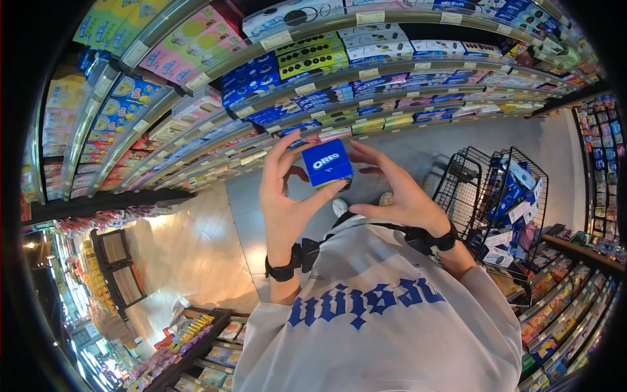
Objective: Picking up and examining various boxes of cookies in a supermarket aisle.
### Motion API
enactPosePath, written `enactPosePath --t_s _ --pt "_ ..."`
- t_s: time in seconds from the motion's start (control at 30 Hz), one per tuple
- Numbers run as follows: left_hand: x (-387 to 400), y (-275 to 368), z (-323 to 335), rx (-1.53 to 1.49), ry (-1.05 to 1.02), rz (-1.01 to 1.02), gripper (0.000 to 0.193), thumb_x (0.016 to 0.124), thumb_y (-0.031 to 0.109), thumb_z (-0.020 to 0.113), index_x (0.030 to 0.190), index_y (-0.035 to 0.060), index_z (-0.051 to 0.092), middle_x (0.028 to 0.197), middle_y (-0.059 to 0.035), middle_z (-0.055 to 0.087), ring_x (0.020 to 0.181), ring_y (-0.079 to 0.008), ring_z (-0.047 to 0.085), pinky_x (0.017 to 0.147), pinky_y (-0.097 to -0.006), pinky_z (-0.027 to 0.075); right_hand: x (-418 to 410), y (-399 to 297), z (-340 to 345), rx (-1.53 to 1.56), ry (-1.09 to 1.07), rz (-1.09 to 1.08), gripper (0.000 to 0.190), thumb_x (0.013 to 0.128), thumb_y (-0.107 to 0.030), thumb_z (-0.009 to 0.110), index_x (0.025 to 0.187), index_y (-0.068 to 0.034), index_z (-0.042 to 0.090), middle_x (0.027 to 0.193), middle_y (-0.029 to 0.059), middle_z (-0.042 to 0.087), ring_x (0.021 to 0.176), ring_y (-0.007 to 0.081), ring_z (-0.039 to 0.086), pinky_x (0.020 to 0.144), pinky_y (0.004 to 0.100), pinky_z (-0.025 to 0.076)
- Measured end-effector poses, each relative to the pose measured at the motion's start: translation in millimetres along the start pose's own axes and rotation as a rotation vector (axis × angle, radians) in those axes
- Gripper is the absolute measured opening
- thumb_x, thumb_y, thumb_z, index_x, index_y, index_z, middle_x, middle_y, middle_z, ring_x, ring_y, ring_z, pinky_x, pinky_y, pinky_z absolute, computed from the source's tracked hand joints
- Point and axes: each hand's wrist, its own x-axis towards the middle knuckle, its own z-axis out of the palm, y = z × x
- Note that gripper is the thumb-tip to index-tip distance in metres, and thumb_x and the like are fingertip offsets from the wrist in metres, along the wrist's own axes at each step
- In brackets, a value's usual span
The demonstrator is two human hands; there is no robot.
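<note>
A small blue Oreo box [327, 159] is held up before my chest, its end with white lettering turned to me. My left hand [289, 191] grips it, the thumb along its lower edge and the fingers at its left side and behind, partly hidden. Just right of the box is my right hand [392, 188], fingers spread and curved towards it. A narrow gap seems to separate those fingertips from the box. Behind it runs a shelf of boxed biscuits, with blue Oreo boxes [252, 81] and yellow-green boxes [313, 63] side by side.
To my right on the grey floor [406, 134] stands a black wire shopping cart [460, 181], holding a heap of blue and white packets [514, 196]. Price tags line the shelf edges [370, 73]. Behind me are racks of packaged snacks [553, 323]; wooden flooring [191, 245] extends left.
</note>
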Motion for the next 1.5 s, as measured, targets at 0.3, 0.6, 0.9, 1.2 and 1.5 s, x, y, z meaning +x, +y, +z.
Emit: enactPosePath --t_s 0.3,0.6,0.9,1.2,1.5 --pt "4 5 11 0.099 -0.187 0.136 0.085 0.073 0.013 0.094 0.148 0.0077 0.053 0.134 -0.0133 0.069 0.122 -0.0233 0.063 0.085 -0.0332 0.054 4 7 -8 -0.126 0.039 -0.014 0.079 0.081 -0.011 0.086 0.15 -0.002 0.048 0.142 0.0156 0.062 0.122 0.0276 0.067 0.104 0.038 0.054" --pt "0 -6 -11 0.15 -0.189 -0.083 0.077 0.08 0.022 0.092 0.145 0.0029 0.056 0.136 -0.0157 0.065 0.125 -0.0261 0.064 0.107 -0.0398 0.05 -9 14 -13 0.602 0.37 0.181 0.058 0.096 -0.009 0.078 0.145 0.003 0.05 0.136 0.0113 0.065 0.124 0.0173 0.063 0.11 0.0344 0.048" --pt "0 -11 -23 0.059 -0.223 -0.211 0.06 0.083 0.023 0.09 0.134 0.0023 0.066 0.112 -0.01 0.075 0.102 -0.017 0.071 0.094 -0.0313 0.053 -12 26 -15 0.649 0.414 0.242 0.057 0.1 -0.015 0.074 0.148 0.002 0.047 0.14 0.0121 0.062 0.125 0.0199 0.064 0.104 0.0379 0.053" --pt "1 -2 -24 0.225 -0.098 -0.023 0.055 0.078 0.012 0.091 0.128 0.0053 0.07 0.122 -0.0093 0.072 0.116 -0.02 0.067 0.098 -0.0335 0.052 -10 29 -20 0.766 0.421 0.167 0.059 0.108 -0.031 0.061 0.154 0.0 0.042 0.14 0.0123 0.061 0.125 0.023 0.064 0.103 0.0424 0.056" --pt "1 -8 -16 0.177 0.043 0.083 0.069 0.082 0.004 0.087 0.145 0.0111 0.059 0.149 -0.0132 0.052 0.131 -0.0284 0.058 0.106 -0.0421 0.051 -11 13 -21 0.609 0.394 0.068 0.059 0.097 -0.01 0.075 0.149 -0.004 0.047 0.137 0.0104 0.059 0.126 0.0172 0.058 0.104 0.0326 0.05"
